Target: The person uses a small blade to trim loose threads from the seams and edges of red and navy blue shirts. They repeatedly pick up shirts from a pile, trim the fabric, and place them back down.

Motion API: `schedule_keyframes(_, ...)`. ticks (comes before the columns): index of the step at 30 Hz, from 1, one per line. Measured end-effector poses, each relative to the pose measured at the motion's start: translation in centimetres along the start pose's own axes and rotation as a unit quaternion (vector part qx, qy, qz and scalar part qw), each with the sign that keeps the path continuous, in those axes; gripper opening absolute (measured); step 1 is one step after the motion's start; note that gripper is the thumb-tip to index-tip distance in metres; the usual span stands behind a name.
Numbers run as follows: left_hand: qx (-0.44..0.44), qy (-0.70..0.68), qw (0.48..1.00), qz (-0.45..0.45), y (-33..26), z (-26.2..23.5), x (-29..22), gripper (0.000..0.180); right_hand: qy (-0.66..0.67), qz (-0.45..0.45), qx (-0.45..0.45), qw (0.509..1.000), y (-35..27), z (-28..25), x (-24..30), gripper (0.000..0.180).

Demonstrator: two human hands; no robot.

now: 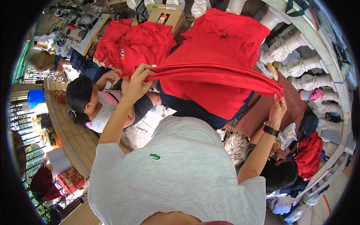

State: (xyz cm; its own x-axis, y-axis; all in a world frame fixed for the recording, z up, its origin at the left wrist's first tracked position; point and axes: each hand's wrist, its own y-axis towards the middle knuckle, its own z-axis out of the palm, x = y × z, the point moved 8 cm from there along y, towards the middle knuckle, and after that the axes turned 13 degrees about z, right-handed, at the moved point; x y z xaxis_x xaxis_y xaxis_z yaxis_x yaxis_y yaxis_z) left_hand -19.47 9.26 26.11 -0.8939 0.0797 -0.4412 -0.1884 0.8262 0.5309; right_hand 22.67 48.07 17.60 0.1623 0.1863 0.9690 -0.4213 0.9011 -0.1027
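Observation:
A red shirt, gathered into a long folded strip (pixel 213 73), is stretched between my two hands. My left hand (pixel 138 80) pinches its left end, and the fingers of my right hand (pixel 277 107) grip the other end, lower down and to the right. Just beyond the strip, a red shirt (pixel 228 41) lies spread over dark navy cloth (pixel 187 107). Whether the strip and the spread cloth are one garment, I cannot tell. A dark watch (pixel 270 131) is on my right wrist.
Crumpled red shirts (pixel 138 43) lie at the far left, near a cardboard box (pixel 167 17). One person (pixel 99 105) sits close by my left arm; another person's head (pixel 281 173) is beside my right arm. A white balustrade (pixel 313 80) curves along the right. A sewing table (pixel 88 37) stands far left.

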Motion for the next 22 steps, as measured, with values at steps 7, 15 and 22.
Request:
schedule_keyframes(7,-0.024,-0.012,1.000,-0.010,0.1,-1.5,0.1,0.028,0.057,0.000,0.013,0.998,-0.3,-1.2,0.0,0.019)
schedule_keyframes(15,-0.144,0.029,0.989,0.012,0.5,-10.9,-4.3,0.031,0.036,-0.139,0.058,0.988,-11.1,4.5,15.7,0.062)
schedule_keyframes(22,-0.267,0.268,0.925,0.027,2.8,-22.0,-12.0,0.041,-0.138,-0.371,0.375,0.838,-16.3,8.5,18.7,0.047)
